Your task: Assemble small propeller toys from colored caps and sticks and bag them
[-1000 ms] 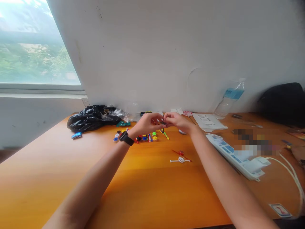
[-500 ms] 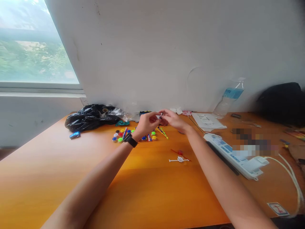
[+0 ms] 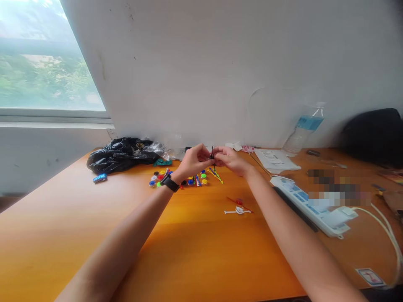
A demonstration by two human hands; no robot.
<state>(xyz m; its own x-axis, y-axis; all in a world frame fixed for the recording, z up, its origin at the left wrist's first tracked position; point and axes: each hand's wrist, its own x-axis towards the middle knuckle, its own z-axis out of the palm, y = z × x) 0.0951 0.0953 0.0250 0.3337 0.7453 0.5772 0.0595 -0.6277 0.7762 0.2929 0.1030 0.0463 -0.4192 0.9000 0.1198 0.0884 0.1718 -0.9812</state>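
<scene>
Above the far part of the table, my left hand and my right hand meet, both with closed fingertips. Pinched between them is a small black plastic rod, held upright; something dark at its middle is partly hidden by the fingers. Below and behind the hands lies a cluster of coloured round plastic pieces. Several thin sticks are among them, and yellow sticks lie just to the right. Nearer to me rest a white disc with a rod and a red piece with a red rod.
A black plastic bag and a small blue packet lie at the left. To the right are a power strip with a plugged-in cable, a white paper packet and a clear bottle leaning at the wall.
The black rod now stands upright and shows between my fingertips, where it was mostly covered before. My left hand has shifted slightly left and my fingers have changed their hold.
</scene>
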